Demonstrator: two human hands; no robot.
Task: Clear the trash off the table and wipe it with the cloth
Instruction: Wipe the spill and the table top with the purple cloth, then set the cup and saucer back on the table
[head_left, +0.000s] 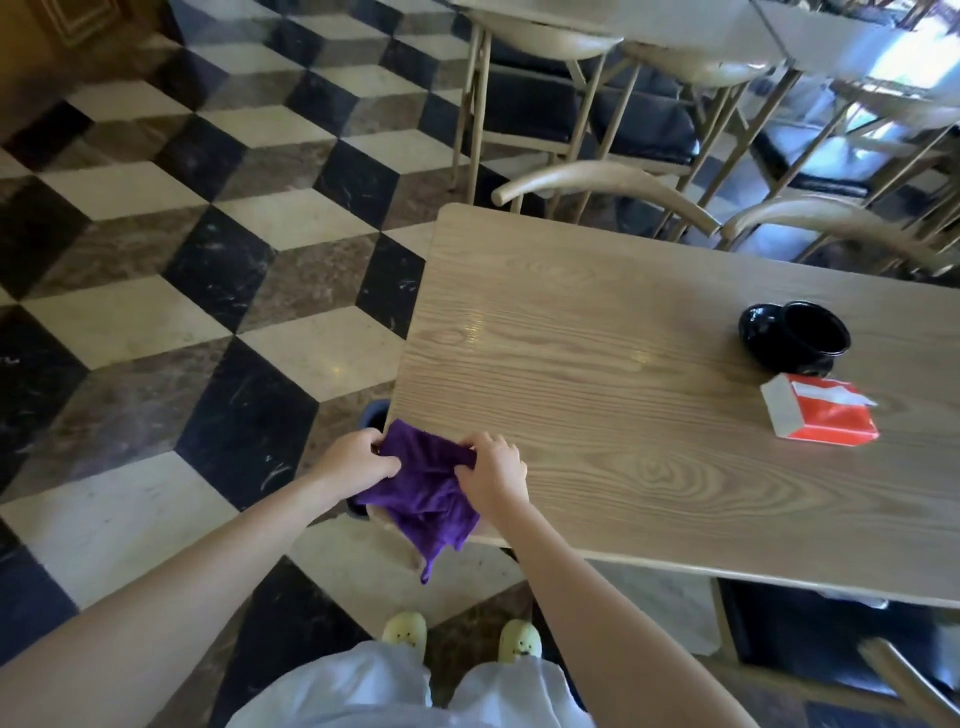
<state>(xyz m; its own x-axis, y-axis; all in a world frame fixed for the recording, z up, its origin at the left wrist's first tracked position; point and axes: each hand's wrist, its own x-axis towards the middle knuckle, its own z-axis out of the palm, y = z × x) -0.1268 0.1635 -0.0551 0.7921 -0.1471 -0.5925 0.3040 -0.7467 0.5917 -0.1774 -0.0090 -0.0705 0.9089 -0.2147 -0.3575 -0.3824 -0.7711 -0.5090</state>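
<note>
At the near left corner of the wooden table (597, 332), the left hand (356, 460) and right hand (493, 475) both pinched the purple cloth (423, 499), which hung bunched over the table's edge.

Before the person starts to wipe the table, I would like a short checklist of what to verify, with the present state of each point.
1. Both hands hold the purple cloth: ok. The left hand and the right hand both grip it at the near left corner of the table.
2. Cloth lies flat for wiping: not ok. It is bunched, and part hangs over the table edge.
3. Light wooden table free of trash: not ok. A red and white carton still lies at the right.
4. Black glossy pot out of the wiping path: not ok, it stands beside the carton.
5. Bin below the corner ready: cannot tell, only a dark rim shows.
</note>
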